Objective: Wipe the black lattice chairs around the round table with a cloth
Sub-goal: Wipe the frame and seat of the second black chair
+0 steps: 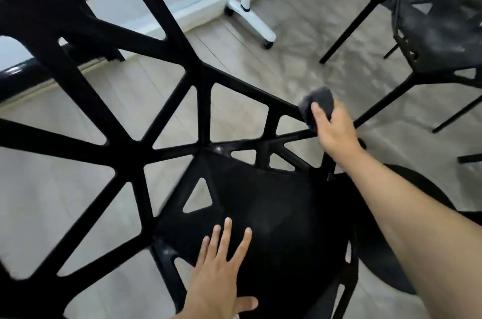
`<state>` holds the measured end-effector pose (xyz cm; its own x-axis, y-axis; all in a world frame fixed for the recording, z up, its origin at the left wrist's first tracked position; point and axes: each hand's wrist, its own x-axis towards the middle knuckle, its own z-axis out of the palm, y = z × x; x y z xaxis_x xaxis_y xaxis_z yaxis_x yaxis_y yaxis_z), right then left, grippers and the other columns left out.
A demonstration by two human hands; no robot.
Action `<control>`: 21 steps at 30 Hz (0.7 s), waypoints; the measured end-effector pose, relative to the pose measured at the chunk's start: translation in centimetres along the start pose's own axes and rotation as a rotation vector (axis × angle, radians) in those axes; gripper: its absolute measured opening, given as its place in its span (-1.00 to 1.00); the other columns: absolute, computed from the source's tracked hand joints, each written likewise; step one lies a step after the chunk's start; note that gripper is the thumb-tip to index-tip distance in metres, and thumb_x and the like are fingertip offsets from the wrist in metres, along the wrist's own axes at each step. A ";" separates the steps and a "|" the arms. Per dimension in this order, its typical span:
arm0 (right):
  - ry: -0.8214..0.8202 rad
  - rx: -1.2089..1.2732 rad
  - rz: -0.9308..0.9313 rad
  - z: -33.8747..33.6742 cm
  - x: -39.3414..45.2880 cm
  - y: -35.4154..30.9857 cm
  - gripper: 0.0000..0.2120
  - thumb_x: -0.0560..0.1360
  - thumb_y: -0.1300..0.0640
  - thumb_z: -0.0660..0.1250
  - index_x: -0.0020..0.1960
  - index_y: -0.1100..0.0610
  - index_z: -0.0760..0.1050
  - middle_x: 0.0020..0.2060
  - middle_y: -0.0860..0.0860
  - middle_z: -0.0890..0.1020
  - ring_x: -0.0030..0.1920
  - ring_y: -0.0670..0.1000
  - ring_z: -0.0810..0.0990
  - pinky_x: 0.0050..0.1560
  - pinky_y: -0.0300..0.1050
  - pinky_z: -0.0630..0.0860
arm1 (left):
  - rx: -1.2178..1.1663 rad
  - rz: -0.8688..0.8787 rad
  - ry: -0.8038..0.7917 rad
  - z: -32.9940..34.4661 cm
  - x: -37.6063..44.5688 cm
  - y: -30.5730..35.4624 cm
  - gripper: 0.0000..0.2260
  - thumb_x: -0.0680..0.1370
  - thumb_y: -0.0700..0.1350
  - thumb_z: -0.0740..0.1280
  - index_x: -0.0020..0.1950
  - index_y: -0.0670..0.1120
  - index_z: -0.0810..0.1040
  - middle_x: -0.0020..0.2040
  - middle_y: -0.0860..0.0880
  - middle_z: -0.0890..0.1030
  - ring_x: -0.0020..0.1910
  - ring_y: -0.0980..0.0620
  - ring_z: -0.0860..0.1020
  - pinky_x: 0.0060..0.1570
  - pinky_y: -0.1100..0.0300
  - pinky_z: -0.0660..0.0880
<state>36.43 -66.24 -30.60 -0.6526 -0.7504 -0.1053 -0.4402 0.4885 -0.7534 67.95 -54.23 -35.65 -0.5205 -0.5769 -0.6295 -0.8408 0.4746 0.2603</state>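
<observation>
While left hand rests flat, fingers straight, on chair seat | right hand fingers clutch cloth against lattice

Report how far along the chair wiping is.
Nothing shows as finished. In hand: the right hand holds a dark grey cloth against a bar of the near black lattice plastic chair, while the left hand rests flat on its seat. Left: the second black lattice chair, whose seat looks dusty.
</observation>
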 end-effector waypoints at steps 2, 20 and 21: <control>-0.117 -0.049 -0.108 2.0 1.2 -4.0 -0.76 0.64 -0.12 0.22 0.07 0.05 0.48 -0.03 0.02 0.61 0.01 0.09 0.56 0.01 -0.05 0.42 | -0.017 0.005 -0.038 -0.2 0.0 0.1 0.19 0.34 0.45 0.40 0.45 0.27 -0.58 0.56 -0.10 -0.48 0.60 -0.11 -0.32 0.58 -0.02 -0.24; 0.075 -0.148 -0.333 4.4 1.1 -1.6 -0.57 0.62 -0.14 0.19 0.22 0.21 0.46 0.04 0.23 0.61 0.02 0.33 0.57 0.00 0.17 0.47 | 0.001 0.015 0.029 0.7 1.0 -0.6 0.19 0.24 0.46 0.45 0.61 0.25 -0.27 0.63 -0.16 -0.33 0.61 -0.19 -0.25 0.58 0.03 -0.18; 0.119 -0.160 -0.253 3.4 1.1 0.5 -0.53 0.61 -0.17 0.15 0.21 0.22 0.46 0.05 0.26 0.60 0.04 0.36 0.57 0.02 0.19 0.47 | -0.005 0.021 -0.022 0.3 0.7 -0.4 0.14 0.37 0.41 0.41 0.54 0.26 -0.46 0.54 -0.11 -0.54 0.55 -0.13 -0.44 0.58 -0.03 -0.29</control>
<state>37.59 -68.35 -33.25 -0.5734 -0.8044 0.1556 -0.6826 0.3640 -0.6337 67.94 -54.60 -36.43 -0.5344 -0.5526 -0.6396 -0.8308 0.4828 0.2771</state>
